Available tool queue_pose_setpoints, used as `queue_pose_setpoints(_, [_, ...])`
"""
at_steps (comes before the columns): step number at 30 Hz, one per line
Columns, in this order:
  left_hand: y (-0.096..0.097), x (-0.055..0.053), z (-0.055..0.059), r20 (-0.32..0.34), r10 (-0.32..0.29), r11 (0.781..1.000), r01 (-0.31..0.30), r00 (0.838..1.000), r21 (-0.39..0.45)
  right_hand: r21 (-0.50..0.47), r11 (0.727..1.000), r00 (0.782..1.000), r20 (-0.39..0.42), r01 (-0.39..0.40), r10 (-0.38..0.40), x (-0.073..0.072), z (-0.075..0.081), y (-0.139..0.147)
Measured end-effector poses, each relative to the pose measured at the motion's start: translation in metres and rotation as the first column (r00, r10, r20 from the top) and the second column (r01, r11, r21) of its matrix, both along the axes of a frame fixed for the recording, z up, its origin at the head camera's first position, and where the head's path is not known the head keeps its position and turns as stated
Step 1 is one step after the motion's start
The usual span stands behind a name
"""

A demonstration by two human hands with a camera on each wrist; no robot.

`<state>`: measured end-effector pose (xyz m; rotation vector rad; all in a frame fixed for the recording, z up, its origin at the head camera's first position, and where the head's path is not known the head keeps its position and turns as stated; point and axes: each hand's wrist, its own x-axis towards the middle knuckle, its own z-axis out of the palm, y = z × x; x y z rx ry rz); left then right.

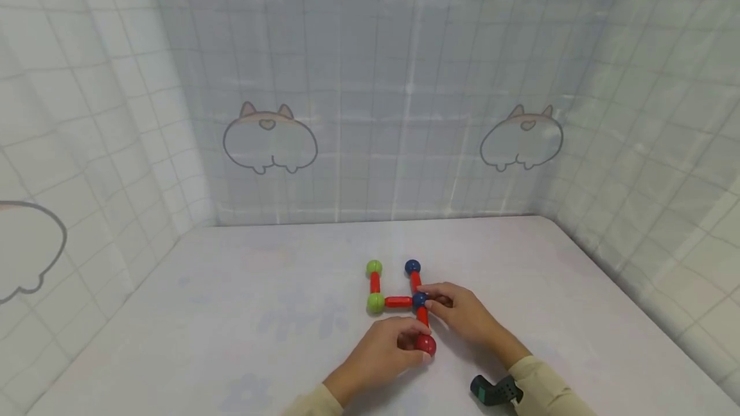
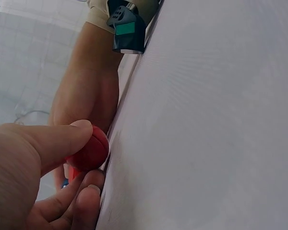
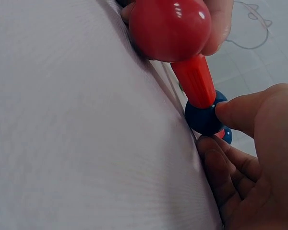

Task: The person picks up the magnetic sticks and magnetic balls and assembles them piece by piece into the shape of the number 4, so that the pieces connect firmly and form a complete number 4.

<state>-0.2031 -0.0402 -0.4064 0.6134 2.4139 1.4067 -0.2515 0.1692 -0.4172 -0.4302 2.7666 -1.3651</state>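
Observation:
On the table lies a joined figure of balls and red rods. My left hand (image 1: 384, 352) pinches the red ball (image 1: 426, 345) at its near end, thumb on one side and fingers on the other. From that ball a red rod (image 3: 194, 81) runs to the middle blue ball (image 3: 205, 117), which my right hand (image 1: 462, 313) pinches between thumb and fingers. Another rod leads on to the far blue ball (image 1: 413, 267). Leftward, a red rod (image 1: 398, 302) joins the middle blue ball to the near green ball (image 1: 376, 303), and a further rod links that to the far green ball (image 1: 374, 267).
A black wrist device (image 1: 496, 391) sits at the right sleeve, close over the table (image 1: 260, 364). Gridded curtains (image 1: 370, 185) with cartoon animal drawings surround the table at the back and both sides.

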Motion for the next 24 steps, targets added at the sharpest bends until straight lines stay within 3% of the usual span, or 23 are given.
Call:
queue_pose_setpoints(16, [0.0006,0.0007,-0.0068,-0.105,-0.021,1.0,0.019,0.994,-0.016,0.005,1.0,1.0,-0.015,-0.017,0.017,0.0012,-0.0001,0.0005])
queue_pose_setpoints(24, [0.001,-0.0004,-0.0034,-0.17,-0.038,0.999,0.032,0.985,-0.041,0.009,1.0,1.0,0.003,0.02,-0.02,0.0008,0.0007,-0.0001])
